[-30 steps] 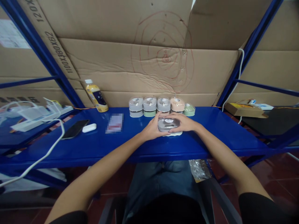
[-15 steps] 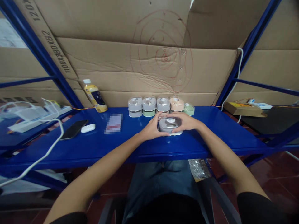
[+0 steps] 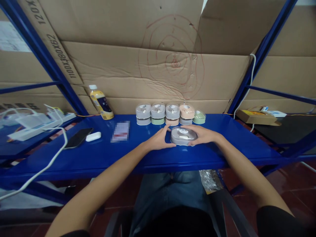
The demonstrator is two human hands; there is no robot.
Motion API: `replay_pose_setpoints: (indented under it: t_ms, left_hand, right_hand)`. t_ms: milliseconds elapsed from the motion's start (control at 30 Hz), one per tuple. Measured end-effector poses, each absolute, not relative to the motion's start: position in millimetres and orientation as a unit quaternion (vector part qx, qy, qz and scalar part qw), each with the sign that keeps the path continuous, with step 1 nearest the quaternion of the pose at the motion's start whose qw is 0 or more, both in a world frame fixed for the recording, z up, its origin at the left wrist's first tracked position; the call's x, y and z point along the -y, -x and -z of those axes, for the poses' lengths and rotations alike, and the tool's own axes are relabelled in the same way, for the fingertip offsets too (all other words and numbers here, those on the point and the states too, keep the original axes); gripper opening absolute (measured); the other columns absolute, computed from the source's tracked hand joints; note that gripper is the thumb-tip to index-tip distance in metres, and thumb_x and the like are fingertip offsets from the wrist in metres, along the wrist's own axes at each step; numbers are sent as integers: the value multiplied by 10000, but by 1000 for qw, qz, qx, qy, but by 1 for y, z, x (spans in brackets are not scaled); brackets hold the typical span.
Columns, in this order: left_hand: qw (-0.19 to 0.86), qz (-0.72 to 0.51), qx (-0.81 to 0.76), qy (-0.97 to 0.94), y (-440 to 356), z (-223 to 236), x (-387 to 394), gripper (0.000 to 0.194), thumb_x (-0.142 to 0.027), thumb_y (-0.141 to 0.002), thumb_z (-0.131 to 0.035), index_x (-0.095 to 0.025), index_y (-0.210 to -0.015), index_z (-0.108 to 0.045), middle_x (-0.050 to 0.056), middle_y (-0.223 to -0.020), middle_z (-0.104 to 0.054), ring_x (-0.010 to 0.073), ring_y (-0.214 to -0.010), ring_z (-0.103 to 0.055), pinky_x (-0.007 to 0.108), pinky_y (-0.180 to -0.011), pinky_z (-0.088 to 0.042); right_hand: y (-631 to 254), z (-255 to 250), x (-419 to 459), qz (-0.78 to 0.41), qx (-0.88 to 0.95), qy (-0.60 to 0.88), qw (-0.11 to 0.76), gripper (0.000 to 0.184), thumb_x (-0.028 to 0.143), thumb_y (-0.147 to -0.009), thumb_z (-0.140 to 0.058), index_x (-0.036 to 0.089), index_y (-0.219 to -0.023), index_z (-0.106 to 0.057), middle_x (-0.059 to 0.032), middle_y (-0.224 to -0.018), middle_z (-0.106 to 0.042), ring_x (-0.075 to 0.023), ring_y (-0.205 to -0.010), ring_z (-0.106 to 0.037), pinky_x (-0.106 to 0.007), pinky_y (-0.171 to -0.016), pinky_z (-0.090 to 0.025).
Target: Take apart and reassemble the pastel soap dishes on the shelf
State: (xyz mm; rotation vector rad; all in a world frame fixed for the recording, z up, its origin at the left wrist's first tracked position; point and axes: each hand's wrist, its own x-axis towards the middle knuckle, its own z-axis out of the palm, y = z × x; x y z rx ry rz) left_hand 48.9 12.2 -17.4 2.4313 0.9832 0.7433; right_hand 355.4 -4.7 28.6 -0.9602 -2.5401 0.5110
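A grey rounded case (image 3: 183, 136) rests on the blue shelf (image 3: 138, 154) in front of me. My right hand (image 3: 206, 135) grips its right side, fingers curled round it. My left hand (image 3: 159, 140) sits just to its left, fingers spread and curved, barely touching or just off the case. Behind them a row of similar small cases (image 3: 170, 114), stacked in twos in grey, green and peach, lines the cardboard back wall.
A yellow bottle (image 3: 101, 102) stands at the back left. A black phone (image 3: 78, 137), a white earbud case (image 3: 94, 136) and a blurred card (image 3: 120, 131) lie on the left. White cables and boxes (image 3: 32, 120) fill the left shelf; a brown box (image 3: 256, 117) lies right.
The grey case has shifted slightly right and toward me with my right hand. My left hand has loosened off its left side, fingers now apart.
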Motion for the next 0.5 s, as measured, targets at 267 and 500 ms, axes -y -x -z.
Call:
replay_pose_setpoints:
  t_ms: [267, 500]
  left_hand:
    - [180, -240, -383, -874, -52, 10, -7, 872, -558, -848, -732, -202, -1555, -366, 171, -1400, -606, 369, -1336, -577, 545, -1129, -473]
    - [180, -218, -398, -873, -51, 7, -6, 784, -553, -878, -692, -189, -1512, -408, 171, -1431, -581, 365, -1342, -558, 528, -1136, -462]
  right_hand:
    - [-505, -13, 62, -93, 786, 581, 188, 978, 642, -788, -791, 314, -1629, -413, -154, -1386, -661, -404, -1238, -655, -577, -1078, -508]
    - [-558, -5, -30, -22, 594, 775, 214, 832, 695, -964, -535, 80, -1522, -497, -339, -1454, -562, -429, -1328, -606, -525, -1118, -455]
